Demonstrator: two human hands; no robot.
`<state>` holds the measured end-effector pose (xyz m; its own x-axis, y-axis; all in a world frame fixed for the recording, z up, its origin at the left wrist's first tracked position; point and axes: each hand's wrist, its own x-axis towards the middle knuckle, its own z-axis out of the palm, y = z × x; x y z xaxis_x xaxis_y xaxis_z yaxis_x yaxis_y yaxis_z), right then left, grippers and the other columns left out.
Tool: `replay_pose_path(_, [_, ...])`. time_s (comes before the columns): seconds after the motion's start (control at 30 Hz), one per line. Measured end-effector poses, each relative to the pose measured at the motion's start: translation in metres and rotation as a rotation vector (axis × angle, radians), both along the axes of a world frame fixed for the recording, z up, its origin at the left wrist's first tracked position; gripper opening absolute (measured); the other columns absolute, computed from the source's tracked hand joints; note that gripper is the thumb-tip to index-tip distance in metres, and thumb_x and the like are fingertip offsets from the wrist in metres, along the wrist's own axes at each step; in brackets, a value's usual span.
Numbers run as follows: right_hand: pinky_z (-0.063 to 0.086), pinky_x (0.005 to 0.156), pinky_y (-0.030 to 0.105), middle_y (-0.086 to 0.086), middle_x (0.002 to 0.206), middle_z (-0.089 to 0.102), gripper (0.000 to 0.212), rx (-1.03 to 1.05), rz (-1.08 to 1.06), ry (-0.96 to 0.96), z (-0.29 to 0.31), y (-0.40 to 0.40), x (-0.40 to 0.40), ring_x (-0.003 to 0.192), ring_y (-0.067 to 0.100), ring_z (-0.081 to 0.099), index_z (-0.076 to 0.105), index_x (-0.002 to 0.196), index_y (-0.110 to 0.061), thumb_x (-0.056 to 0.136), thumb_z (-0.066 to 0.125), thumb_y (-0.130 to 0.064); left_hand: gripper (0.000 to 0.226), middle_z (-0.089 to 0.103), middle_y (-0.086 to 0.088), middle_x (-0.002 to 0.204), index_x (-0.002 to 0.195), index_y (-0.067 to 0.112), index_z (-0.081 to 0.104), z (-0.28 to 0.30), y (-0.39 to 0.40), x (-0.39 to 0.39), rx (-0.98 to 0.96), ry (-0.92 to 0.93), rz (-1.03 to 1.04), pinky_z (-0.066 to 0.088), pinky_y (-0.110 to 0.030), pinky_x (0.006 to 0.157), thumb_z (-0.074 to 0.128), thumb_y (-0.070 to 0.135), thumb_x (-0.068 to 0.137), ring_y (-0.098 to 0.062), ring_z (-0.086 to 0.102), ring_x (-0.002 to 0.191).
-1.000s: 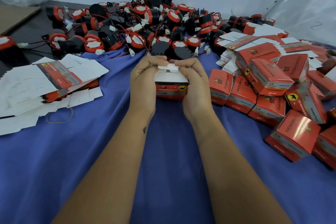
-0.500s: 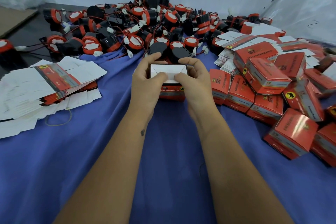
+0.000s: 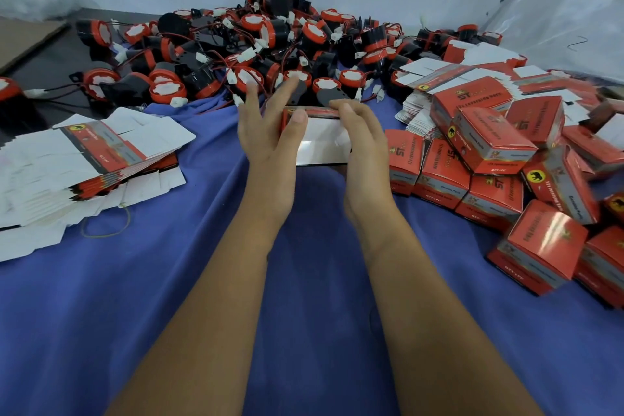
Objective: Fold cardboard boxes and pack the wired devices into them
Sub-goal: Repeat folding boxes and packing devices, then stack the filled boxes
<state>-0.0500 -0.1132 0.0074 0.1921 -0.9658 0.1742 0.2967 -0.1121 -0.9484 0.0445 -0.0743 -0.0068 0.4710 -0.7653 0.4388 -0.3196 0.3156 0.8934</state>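
1. Flat blanks (image 3: pixel 98 152): to the left of our left fingers, a stack of unfolded box blanks lies fanned on the blue-covered tabletop (image 3: pixel 169 297). We judge them light, thin and easily creased.
2. Left hand (image 3: pixel 270 145): its fingers are spread nearly straight, thumb pressed on the near corner of the box (image 3: pixel 322 140), steadying rather than gripping it.
3. The box sits between both hands, its white face tipped toward us and its red printed side up. Its long axis runs left to right. We judge it light and crushable, best held by the short ends.
4. Right hand (image 3: pixel 363 149): its fingers curl over the box's far right edge.
5. Beyond the fingertips lie the wired devices (image 3: pixel 270 44), likely rigid, with snag-prone leads.
6. Packed boxes (image 3: pixel 499 159) pile up right of our right fingers.
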Motion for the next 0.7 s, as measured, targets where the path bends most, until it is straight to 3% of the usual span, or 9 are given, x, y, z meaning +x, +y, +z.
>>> replay_pose_path(0.07, [0.049, 0.082, 0.035, 0.004, 0.098, 0.061, 0.011, -0.026, -0.003, -0.102, -0.001, -0.002, -0.003, 0.092, 0.021, 0.058, 0.061, 0.091, -0.018, 0.083, 0.056, -0.015, 0.075, 0.004, 0.006, 0.167, 0.152, 0.044, 0.02, 0.0, -0.002, -0.003, 0.093, 0.255, -0.109, 0.016, -0.046, 0.123, 0.047, 0.059, 0.084, -0.013, 0.005, 0.153])
replay_pose_path(0.1, [0.048, 0.077, 0.032, 0.004, 0.095, 0.059, 0.013, -0.039, 0.01, -0.129, -0.002, -0.002, -0.004, 0.088, 0.021, 0.057, 0.059, 0.091, -0.016, 0.081, 0.055, -0.01, 0.084, 0.015, 0.001, 0.166, 0.156, 0.038, 0.017, -0.003, -0.004, -0.003, 0.115, 0.379, -0.161, 0.026, -0.047, 0.12, 0.052, 0.056, 0.082, -0.018, 0.02, 0.151])
replay_pose_path(0.17, [0.05, 0.076, 0.031, 0.005, 0.096, 0.062, 0.02, -0.062, 0.028, -0.138, -0.003, -0.003, -0.004, 0.087, 0.021, 0.06, 0.059, 0.095, -0.017, 0.08, 0.052, -0.007, 0.074, 0.054, 0.001, 0.145, 0.151, 0.026, 0.035, -0.006, -0.006, -0.002, 0.143, 0.454, -0.224, 0.05, -0.043, 0.102, 0.061, 0.043, 0.083, -0.017, 0.057, 0.127])
replay_pose_path(0.23, [0.052, 0.086, 0.034, 0.01, 0.114, 0.066, 0.03, -0.022, 0.021, -0.127, -0.007, -0.005, 0.0, 0.1, 0.022, 0.063, 0.059, 0.111, -0.025, 0.088, 0.05, -0.009, 0.059, 0.07, 0.004, 0.121, 0.136, 0.022, 0.055, -0.008, -0.008, -0.002, 0.189, 0.466, -0.201, 0.059, -0.035, 0.081, 0.065, 0.036, 0.08, -0.014, 0.069, 0.106])
replay_pose_path(0.33, [0.043, 0.092, 0.019, 0.0, 0.14, 0.053, 0.035, 0.155, -0.009, -0.076, -0.013, -0.008, 0.004, 0.122, 0.009, 0.051, 0.046, 0.137, -0.031, 0.103, 0.042, -0.026, 0.056, 0.07, 0.001, 0.118, 0.133, 0.016, 0.052, -0.011, -0.013, 0.001, 0.176, 0.59, -0.106, 0.059, -0.03, 0.076, 0.071, 0.029, 0.082, -0.015, 0.07, 0.103])
replay_pose_path(0.4, [0.032, 0.09, 0.015, -0.013, 0.147, 0.039, 0.043, 0.204, -0.075, 0.007, -0.016, -0.014, 0.002, 0.125, 0.0, 0.037, 0.037, 0.147, -0.03, 0.104, 0.04, -0.033, 0.06, 0.064, 0.003, 0.121, 0.135, 0.015, 0.04, -0.011, -0.015, 0.007, 0.1, 0.714, 0.02, 0.058, -0.034, 0.083, 0.074, 0.017, 0.086, -0.017, 0.066, 0.11])
replay_pose_path(0.47, [0.033, 0.091, 0.019, -0.012, 0.148, 0.036, 0.043, 0.219, -0.217, 0.044, -0.015, -0.023, -0.005, 0.124, 0.001, 0.035, 0.036, 0.147, -0.028, 0.104, 0.042, -0.031, 0.067, 0.058, 0.005, 0.123, 0.132, 0.02, 0.034, -0.011, -0.015, 0.015, 0.015, 0.796, 0.135, 0.054, -0.043, 0.097, 0.077, 0.015, 0.081, -0.017, 0.06, 0.117])
replay_pose_path(0.57, [0.042, 0.1, 0.03, 0.001, 0.148, 0.037, 0.042, 0.197, -0.411, 0.172, -0.015, -0.032, -0.018, 0.13, 0.015, 0.041, 0.041, 0.142, -0.02, 0.101, 0.047, -0.023, 0.066, 0.056, 0.011, 0.123, 0.135, 0.023, 0.033, -0.008, -0.013, 0.017, -0.043, 0.828, 0.219, 0.05, -0.044, 0.104, 0.077, 0.022, 0.085, -0.014, 0.058, 0.119])
replay_pose_path(0.7, [0.043, 0.089, 0.037, 0.0, 0.134, 0.039, 0.046, 0.052, -0.391, 0.558, -0.023, -0.035, -0.017, 0.111, 0.017, 0.046, 0.043, 0.14, -0.02, 0.096, 0.052, -0.02, 0.052, 0.057, 0.004, 0.132, 0.137, 0.018, 0.038, -0.003, -0.013, 0.018, -0.128, 0.901, 0.209, 0.054, -0.033, 0.095, 0.066, 0.025, 0.095, -0.012, 0.063, 0.115])
